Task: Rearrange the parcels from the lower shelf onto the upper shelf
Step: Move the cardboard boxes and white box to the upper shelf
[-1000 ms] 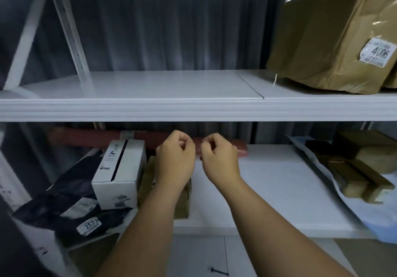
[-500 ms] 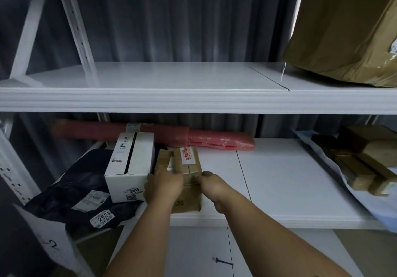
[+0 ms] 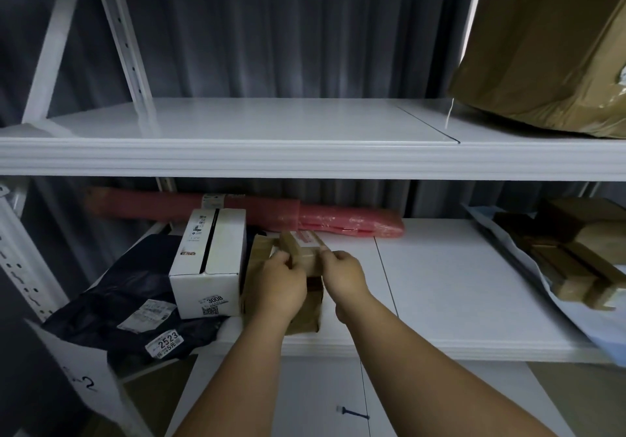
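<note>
On the lower shelf (image 3: 440, 287), my left hand (image 3: 277, 287) and my right hand (image 3: 342, 275) grip a small brown cardboard parcel (image 3: 303, 250) from either side, tilted above a larger brown parcel (image 3: 305, 311) beneath it. A white box labelled 3008 (image 3: 210, 264) stands just left of my left hand. A black poly bag labelled 2523 (image 3: 135, 297) lies at the far left. A long red wrapped roll (image 3: 244, 211) lies along the back. The upper shelf (image 3: 257, 125) is bare on its left and middle.
A big brown taped box (image 3: 548, 50) sits at the right of the upper shelf. Several brown parcels (image 3: 576, 253) on a white and blue bag fill the lower shelf's right end. White slotted uprights (image 3: 125, 43) stand at the left.
Both hands dropped from under the upper shelf's edge to the small brown parcel, gripped it from either side, and have now tilted it up off the parcel below.
</note>
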